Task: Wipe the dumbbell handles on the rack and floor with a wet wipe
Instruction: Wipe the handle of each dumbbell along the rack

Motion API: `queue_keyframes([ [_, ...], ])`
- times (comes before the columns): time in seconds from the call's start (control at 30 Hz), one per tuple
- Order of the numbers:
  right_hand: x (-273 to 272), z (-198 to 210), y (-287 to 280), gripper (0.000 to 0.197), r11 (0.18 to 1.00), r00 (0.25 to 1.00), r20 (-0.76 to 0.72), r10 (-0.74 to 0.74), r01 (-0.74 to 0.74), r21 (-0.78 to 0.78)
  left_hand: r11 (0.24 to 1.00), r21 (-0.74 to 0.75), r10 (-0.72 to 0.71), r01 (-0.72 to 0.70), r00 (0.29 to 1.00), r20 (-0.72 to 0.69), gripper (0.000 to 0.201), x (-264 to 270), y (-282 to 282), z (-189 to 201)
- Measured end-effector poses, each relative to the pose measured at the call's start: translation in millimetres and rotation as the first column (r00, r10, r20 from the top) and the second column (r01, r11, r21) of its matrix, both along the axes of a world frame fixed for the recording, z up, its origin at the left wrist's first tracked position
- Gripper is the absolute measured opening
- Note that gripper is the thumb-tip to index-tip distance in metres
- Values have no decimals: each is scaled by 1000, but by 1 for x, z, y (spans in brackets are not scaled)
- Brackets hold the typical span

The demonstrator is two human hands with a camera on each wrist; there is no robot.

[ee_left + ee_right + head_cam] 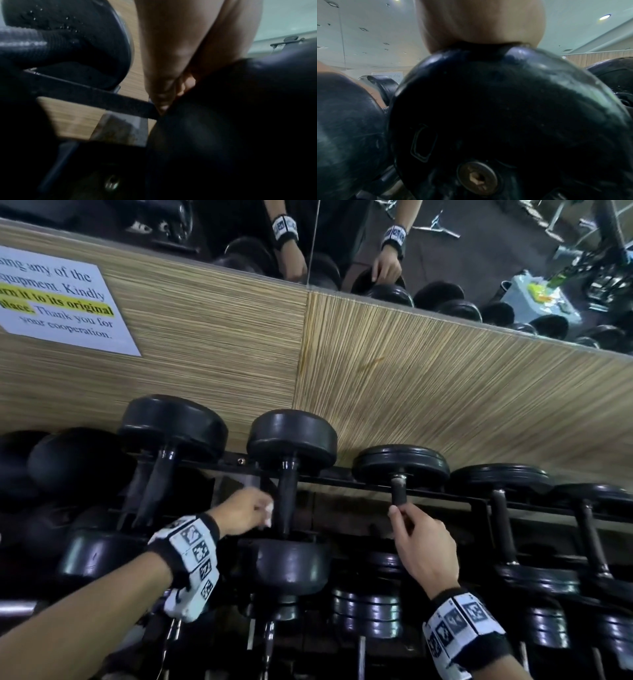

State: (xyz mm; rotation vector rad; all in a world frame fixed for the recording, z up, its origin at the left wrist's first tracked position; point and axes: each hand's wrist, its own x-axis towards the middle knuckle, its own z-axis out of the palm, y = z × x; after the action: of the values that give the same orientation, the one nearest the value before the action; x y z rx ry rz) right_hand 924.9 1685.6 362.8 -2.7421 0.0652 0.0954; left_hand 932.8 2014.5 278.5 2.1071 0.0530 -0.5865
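Note:
Black dumbbells lie in a row on the black rack (342,483). My left hand (246,510) pinches a white wet wipe (269,512) just left of the dark handle (286,501) of the second large dumbbell; whether the wipe touches the handle I cannot tell. My right hand (416,529) grips the handle (399,493) of the neighbouring smaller dumbbell, fingers curled round its near part. In the left wrist view my fingers (163,75) sit between a rack bar (96,94) and a dumbbell head (223,135); the wipe is hidden. The right wrist view is filled by a dumbbell head (505,115) under my palm (479,20).
A wood-panel wall (411,371) with a printed sign (58,299) rises behind the rack, and a mirror (479,251) above it. More dumbbells (500,508) continue to the right and left. A lower tier of plate dumbbells (366,611) sits below my hands.

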Motion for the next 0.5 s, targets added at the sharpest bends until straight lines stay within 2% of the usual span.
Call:
queue_keyframes([
  [0.07,1,1,1,32,1000,1000,-8,-8,8,-6,996,9,-87,88,994,-62,47,-6,2,-3],
  [0.1,1,1,1,32,1000,1000,-11,-8,8,-11,998,-37,-52,50,996,-78,46,-1,2,-1],
  [0.2,1,2,1,32,1000,1000,-11,-4,3,-22,939,-227,242,-258,966,-93,31,32,-2,12],
  [0.27,1,2,2,31,999,1000,-7,-7,7,-31,906,-283,305,-314,949,-78,32,50,-5,18],
  [0.33,1,3,3,31,1000,1000,-7,-13,12,-27,938,-252,227,-239,971,-75,34,50,-6,15],
  [0.4,1,2,3,29,1000,1000,3,-10,10,-27,977,-181,84,-110,986,-147,29,35,-3,5],
  [0.5,2,0,3,28,999,1000,7,-2,3,-38,985,-148,-121,89,967,-222,25,6,1,-9],
])
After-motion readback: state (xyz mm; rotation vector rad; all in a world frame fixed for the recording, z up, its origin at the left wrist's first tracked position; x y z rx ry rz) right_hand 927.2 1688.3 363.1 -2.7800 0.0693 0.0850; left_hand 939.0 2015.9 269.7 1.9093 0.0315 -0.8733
